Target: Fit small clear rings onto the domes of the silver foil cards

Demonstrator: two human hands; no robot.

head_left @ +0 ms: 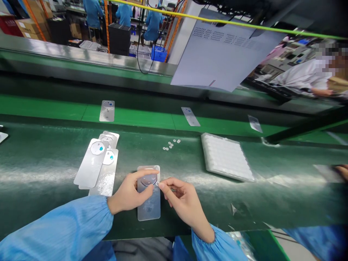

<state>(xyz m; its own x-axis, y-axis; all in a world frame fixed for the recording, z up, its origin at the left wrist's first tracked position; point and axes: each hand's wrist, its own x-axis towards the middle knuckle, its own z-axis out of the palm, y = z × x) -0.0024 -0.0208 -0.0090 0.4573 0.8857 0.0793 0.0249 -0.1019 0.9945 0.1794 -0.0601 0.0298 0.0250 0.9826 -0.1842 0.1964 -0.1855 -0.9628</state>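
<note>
A clear plastic card with a round recess [148, 203] lies on the green table in front of me. My left hand [130, 194] rests on its left side, with finger and thumb pressing the card near the round recess. My right hand [179, 199] is pinched at the card's right edge, fingertips closed on something tiny I cannot make out. To the left lies a fanned stack of similar cards [98, 165] with blue-marked round parts. Several small white rings [171, 144] lie loose on the table beyond my hands.
A white tray [225, 156] sits to the right. Single cards [107, 110] [190, 116] [255, 123] lie on the green conveyor belt behind. A grey panel [223, 50] hangs overhead. A co-worker's blue sleeve [320, 239] is at far right; other people work in the background.
</note>
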